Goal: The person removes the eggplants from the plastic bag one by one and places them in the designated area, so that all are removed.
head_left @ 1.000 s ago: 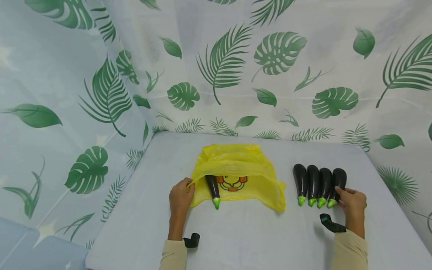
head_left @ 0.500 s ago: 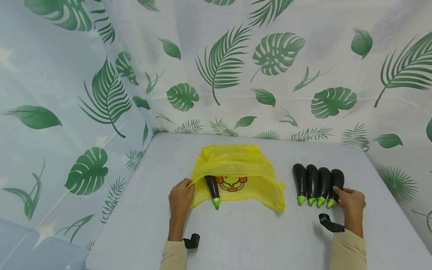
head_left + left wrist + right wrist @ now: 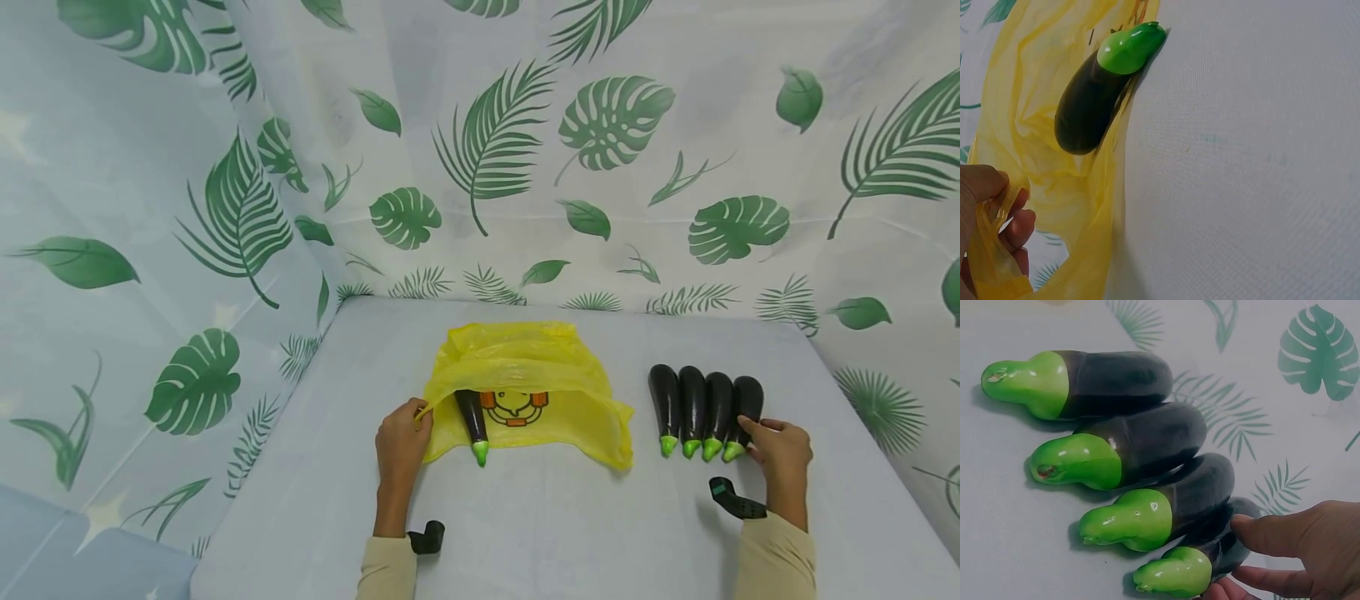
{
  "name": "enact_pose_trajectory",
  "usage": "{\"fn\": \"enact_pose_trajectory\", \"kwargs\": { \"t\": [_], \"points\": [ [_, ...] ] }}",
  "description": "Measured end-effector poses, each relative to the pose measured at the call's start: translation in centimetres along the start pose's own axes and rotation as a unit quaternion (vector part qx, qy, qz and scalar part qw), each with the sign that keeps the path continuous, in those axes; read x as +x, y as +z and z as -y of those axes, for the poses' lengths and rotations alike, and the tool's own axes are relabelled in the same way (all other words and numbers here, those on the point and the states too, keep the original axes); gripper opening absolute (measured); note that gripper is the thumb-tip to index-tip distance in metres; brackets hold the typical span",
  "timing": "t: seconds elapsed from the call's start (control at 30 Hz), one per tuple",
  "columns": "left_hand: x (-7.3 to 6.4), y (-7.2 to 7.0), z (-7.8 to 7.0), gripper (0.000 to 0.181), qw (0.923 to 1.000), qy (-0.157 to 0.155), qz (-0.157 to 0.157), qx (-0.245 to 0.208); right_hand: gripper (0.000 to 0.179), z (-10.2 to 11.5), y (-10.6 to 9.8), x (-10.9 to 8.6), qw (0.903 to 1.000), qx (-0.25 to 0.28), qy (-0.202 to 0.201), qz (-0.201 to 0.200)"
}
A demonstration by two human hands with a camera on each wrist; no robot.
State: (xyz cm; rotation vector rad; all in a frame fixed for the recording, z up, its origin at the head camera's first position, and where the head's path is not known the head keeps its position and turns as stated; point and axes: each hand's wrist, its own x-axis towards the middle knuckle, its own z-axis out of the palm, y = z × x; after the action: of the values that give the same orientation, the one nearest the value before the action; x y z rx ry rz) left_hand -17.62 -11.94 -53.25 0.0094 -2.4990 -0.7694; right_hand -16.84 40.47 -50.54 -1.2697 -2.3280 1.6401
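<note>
My left hand (image 3: 402,446) pinches the left edge of a yellow plastic bag (image 3: 525,375) lying on the table. In the left wrist view the bag's handle loop (image 3: 999,209) runs between thumb and fingers. One eggplant (image 3: 472,421) lies partly inside the bag's mouth, its green stem end (image 3: 1129,50) outward. To the right, several dark eggplants (image 3: 692,408) lie side by side, green ends toward me. My right hand (image 3: 782,450) holds the rightmost eggplant (image 3: 746,404), thumb (image 3: 1272,534) on top and fingers at its far side. That eggplant touches its neighbour (image 3: 1204,494).
The white table (image 3: 510,525) carries the bag at its middle and the row of eggplants at its right. A leaf-print cloth (image 3: 510,208) hangs behind and along the sides. Black wrist cameras (image 3: 738,500) project from both sleeves.
My right hand has shifted slightly left with the rightmost eggplant, which now sits a little closer to its row. My left hand and the bag stay in place.
</note>
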Motion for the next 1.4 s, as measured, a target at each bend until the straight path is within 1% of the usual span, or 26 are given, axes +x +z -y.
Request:
{"fn": "enact_pose_trajectory", "kwargs": {
  "t": [0.13, 0.3, 0.47, 0.6, 0.7, 0.77, 0.83, 0.9, 1.0, 1.1, 1.17, 1.23, 1.3, 1.37, 1.4],
  "points": [
    [0.0, 0.1, 0.0, 0.011, 1.0000, 0.002, -0.001, 0.000, 0.070, -0.1, 0.0, 0.1, 1.0000, -0.001, 0.000, 0.000],
    [-0.1, 0.1, -0.1, 0.012, 1.0000, -0.004, 0.005, -0.002, 0.072, -0.3, -0.1, 0.1, 0.9999, -0.011, -0.004, 0.001],
    [-0.2, 0.1, -0.3, 0.012, 0.9999, -0.006, 0.010, 0.000, 0.074, -0.5, -0.4, -0.4, 0.9997, -0.018, -0.018, -0.005],
    [0.0, 0.1, -0.2, 0.012, 1.0000, 0.001, 0.008, 0.005, 0.072, -0.3, -0.1, -1.0, 0.9985, -0.023, -0.040, -0.031],
    [0.1, 0.1, -0.2, 0.012, 0.9999, 0.004, 0.008, 0.005, 0.066, 0.1, 0.4, -1.5, 0.9956, -0.027, -0.062, -0.065],
    [0.1, 0.1, -0.3, 0.012, 0.9999, 0.003, 0.010, 0.003, 0.062, 0.5, 0.8, -1.9, 0.9917, -0.029, -0.083, -0.094],
    [0.1, 0.1, -0.3, 0.012, 0.9999, 0.000, 0.013, 0.001, 0.056, 1.1, 1.3, -2.4, 0.9857, -0.026, -0.107, -0.127],
    [0.0, 0.1, -0.4, 0.012, 0.9999, 0.000, 0.014, -0.001, 0.051, 1.9, 1.6, -3.1, 0.9801, -0.013, -0.129, -0.150],
    [-0.1, 0.0, -0.4, 0.012, 0.9999, 0.001, 0.013, -0.002, 0.048, 3.3, 2.3, -4.6, 0.9732, -0.004, -0.166, -0.160],
    [-0.2, 0.0, -0.4, 0.012, 0.9999, 0.004, 0.011, -0.003, 0.046, 4.8, 3.4, -6.7, 0.9668, -0.002, -0.214, -0.139],
    [-0.2, 0.1, -0.4, 0.012, 0.9999, 0.004, 0.010, -0.004, 0.044, 5.8, 4.5, -8.3, 0.9599, 0.003, -0.258, -0.111],
    [-0.1, 0.1, -0.4, 0.012, 0.9999, 0.003, 0.009, -0.003, 0.042, 6.6, 5.7, -10.0, 0.9530, 0.008, -0.295, -0.068],
    [-0.1, 0.2, -0.4, 0.012, 1.0000, 0.005, 0.007, -0.004, 0.040, 7.1, 7.2, -11.7, 0.9435, 0.012, -0.331, -0.019],
    [0.0, 0.4, -0.5, 0.012, 1.0000, 0.006, 0.005, -0.003, 0.039, 7.6, 8.8, -13.4, 0.9347, 0.007, -0.354, 0.033],
    [0.0, 0.4, -0.5, 0.012, 1.0000, 0.006, 0.005, -0.004, 0.039, 7.7, 9.6, -14.1, 0.9274, 0.001, -0.370, 0.053]
  ]
}}
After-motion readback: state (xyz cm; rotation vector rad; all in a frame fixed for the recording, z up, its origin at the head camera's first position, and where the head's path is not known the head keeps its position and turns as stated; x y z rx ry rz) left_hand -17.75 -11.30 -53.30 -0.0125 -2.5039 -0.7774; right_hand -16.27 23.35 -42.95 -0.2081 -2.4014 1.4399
